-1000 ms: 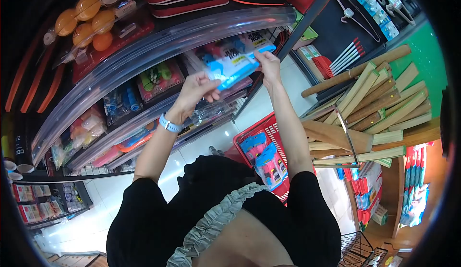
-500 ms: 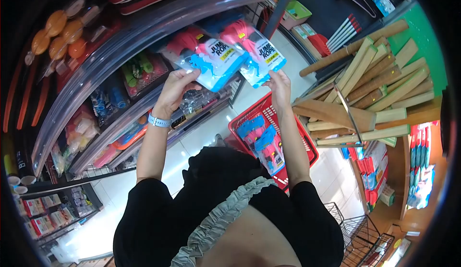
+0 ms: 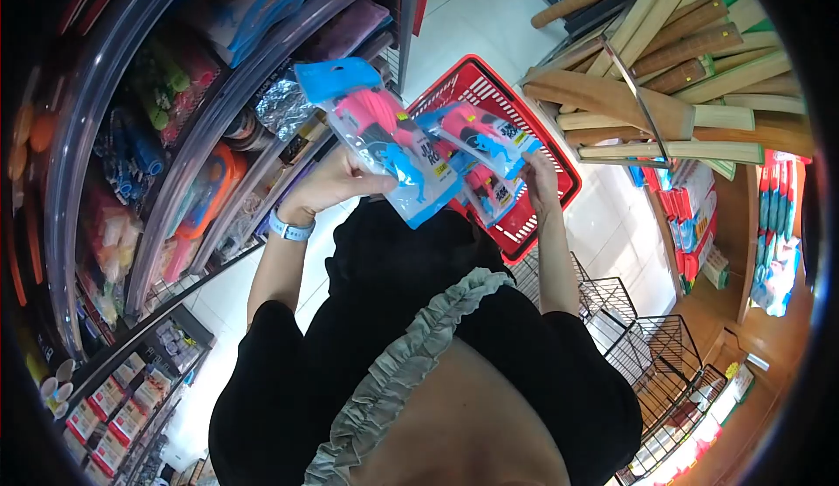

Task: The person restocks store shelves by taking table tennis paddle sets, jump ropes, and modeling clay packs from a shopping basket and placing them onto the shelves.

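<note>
A clear-and-blue packet with a pink jump rope (image 3: 384, 141) is pinched in my left hand (image 3: 341, 184), thumb on its lower edge, tilted up in front of my chest. My right hand (image 3: 544, 182) is over the red shopping basket (image 3: 566, 149), fingers closed on the lower corner of a second jump rope packet (image 3: 485, 139). Beneath it in the basket lies another jump rope packet (image 3: 489, 196), partly covered. How many packets are in the basket is hidden.
Shelves with clear plastic edges (image 3: 197, 128) hold packaged goods on the left. Wooden bats (image 3: 647, 106) stick out of a rack at the right. Wire baskets (image 3: 647, 355) stand lower right on the pale tiled floor (image 3: 454, 14).
Both hands have come down from the shelf with a packet each. The right one now holds its packet over the basket; the left one has its packet in front of my chest. My view has turned.
</note>
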Demonstrator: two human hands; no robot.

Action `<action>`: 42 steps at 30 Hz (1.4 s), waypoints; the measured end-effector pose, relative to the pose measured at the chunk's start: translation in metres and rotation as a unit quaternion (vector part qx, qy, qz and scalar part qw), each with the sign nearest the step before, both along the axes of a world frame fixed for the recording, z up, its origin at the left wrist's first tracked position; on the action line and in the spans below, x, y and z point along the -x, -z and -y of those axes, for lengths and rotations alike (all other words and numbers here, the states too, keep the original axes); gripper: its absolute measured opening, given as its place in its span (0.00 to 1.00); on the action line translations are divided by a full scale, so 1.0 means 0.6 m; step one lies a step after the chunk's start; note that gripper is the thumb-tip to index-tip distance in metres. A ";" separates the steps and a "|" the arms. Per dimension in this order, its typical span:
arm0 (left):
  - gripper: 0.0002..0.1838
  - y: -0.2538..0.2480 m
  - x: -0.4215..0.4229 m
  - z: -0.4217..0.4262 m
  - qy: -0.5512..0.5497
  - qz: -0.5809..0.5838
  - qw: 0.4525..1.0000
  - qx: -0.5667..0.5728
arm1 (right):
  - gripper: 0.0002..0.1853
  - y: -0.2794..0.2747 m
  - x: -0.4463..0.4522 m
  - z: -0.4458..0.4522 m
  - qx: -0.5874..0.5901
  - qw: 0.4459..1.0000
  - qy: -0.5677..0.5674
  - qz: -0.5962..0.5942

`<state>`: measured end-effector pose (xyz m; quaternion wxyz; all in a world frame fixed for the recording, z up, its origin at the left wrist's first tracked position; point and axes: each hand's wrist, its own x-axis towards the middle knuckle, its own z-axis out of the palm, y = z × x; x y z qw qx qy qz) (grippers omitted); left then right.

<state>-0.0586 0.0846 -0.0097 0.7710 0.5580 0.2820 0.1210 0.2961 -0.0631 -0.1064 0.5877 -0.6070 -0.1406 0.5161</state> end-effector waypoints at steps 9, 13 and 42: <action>0.10 0.137 -0.106 0.035 0.091 -0.057 0.993 0.045 | 0.05 0.234 -0.047 -0.045 0.108 0.993 0.024 -0.038; 0.12 0.207 -0.157 0.061 0.085 -0.089 0.987 0.104 | 0.18 0.312 -0.035 -0.038 0.239 0.970 -0.018 0.024; 0.12 0.091 0.031 -0.014 -0.289 -0.022 0.955 -0.068 | 0.09 0.252 0.034 -0.037 0.082 0.983 -0.023 0.164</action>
